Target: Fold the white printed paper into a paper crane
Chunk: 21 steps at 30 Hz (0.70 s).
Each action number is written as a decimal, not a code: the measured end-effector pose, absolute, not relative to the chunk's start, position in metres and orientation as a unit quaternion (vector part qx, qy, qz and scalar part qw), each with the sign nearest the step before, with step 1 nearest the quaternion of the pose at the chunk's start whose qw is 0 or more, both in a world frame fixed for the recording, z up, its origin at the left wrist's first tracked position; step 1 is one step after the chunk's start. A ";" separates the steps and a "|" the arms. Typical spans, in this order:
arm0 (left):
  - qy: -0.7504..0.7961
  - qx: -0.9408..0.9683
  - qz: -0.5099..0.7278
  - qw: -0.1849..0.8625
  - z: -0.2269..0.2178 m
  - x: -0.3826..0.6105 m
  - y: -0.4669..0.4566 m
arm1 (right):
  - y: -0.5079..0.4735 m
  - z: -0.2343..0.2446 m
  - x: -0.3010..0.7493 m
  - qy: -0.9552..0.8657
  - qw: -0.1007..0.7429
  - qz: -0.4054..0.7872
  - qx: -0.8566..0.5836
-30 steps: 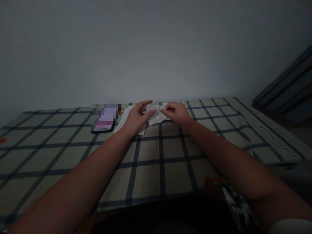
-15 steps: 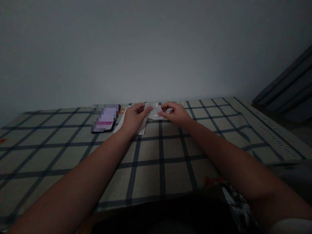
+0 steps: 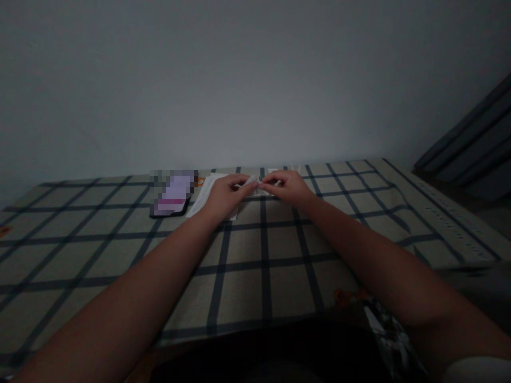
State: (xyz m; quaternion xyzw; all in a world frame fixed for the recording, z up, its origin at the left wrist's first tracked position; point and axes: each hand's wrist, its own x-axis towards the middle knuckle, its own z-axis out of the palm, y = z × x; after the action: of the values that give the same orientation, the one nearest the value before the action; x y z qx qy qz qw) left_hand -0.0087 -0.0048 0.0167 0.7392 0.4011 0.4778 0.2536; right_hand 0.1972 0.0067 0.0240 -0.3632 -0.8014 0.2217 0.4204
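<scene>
Both my arms reach across a checked cloth toward the far wall. My left hand and my right hand meet at a small white folded paper, each pinching one end of it between thumb and fingers. The paper lies low on the cloth, mostly hidden by my fingertips. Under my left hand lies a flat white sheet.
A phone with a lit screen lies left of the white sheet. The plain wall rises just behind the papers. A dark striped fabric hangs at the far right. A small orange mark sits at the cloth's left edge.
The paper was held up, loose and crumpled; now it is pressed flatter and lower on the cloth. Both hands' fingertips have closed in toward each other.
</scene>
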 end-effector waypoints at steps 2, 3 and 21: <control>0.398 0.742 0.472 0.263 0.016 -0.008 -0.005 | 0.006 0.024 0.197 -0.803 0.417 0.223 -0.363; 0.397 0.743 0.468 0.270 0.017 -0.008 -0.005 | 0.006 0.025 0.197 -0.804 0.416 0.225 -0.361; 0.395 0.719 0.477 0.316 0.016 -0.010 -0.003 | 0.007 0.024 0.197 -0.786 0.448 0.229 -0.360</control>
State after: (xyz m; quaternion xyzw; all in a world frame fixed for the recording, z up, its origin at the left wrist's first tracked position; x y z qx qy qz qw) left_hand -0.0095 -0.0028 0.0161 0.7187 0.3950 0.4770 0.3159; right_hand 0.1972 0.0066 0.0243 -0.3600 -0.7859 0.2288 0.4477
